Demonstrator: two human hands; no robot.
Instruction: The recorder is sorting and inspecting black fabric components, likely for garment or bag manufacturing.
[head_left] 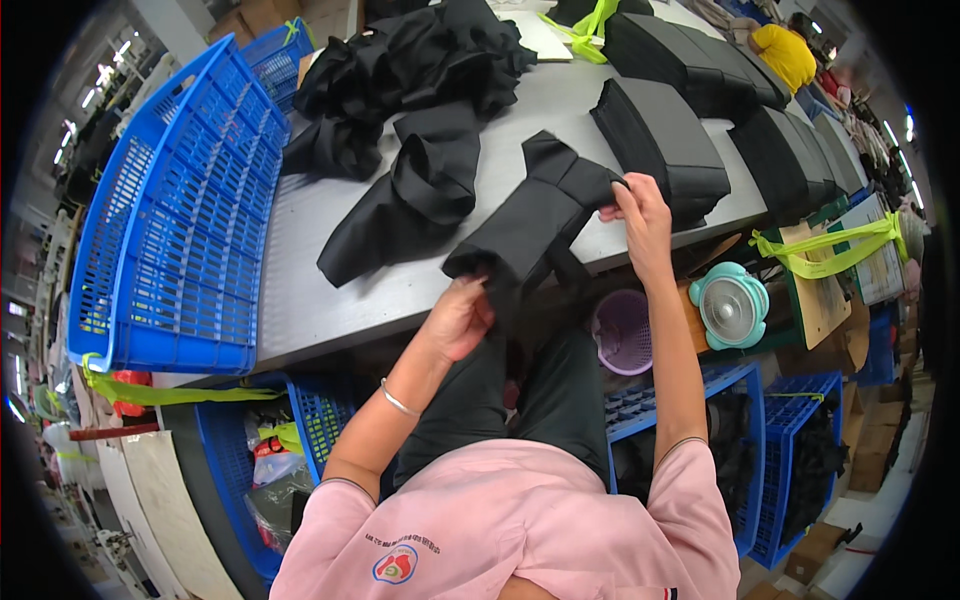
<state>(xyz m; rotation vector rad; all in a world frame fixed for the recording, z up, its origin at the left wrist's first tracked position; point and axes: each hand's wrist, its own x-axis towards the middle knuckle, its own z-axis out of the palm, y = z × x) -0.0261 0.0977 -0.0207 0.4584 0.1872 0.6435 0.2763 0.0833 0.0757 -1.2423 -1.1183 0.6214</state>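
A black fabric piece (535,215) with folded flaps is stretched between my hands over the front edge of the pale table (305,285). My left hand (462,318) pinches its near left corner. At its right end, my right hand (643,210) grips another edge between thumb and fingers. Just left of it lies a twisted length of black fabric (425,185). Beyond that is a large crumpled heap of black fabric (400,65). A neat stack of flat black pieces (665,140) stands right behind my right hand.
A tall blue crate (180,220) rests at the table's left. More black stacks (690,60) line the back right. A teal fan (730,305) and a purple basket (622,332) sit below the table edge, with blue crates (755,440) at lower right. A person in yellow (785,55) is far right.
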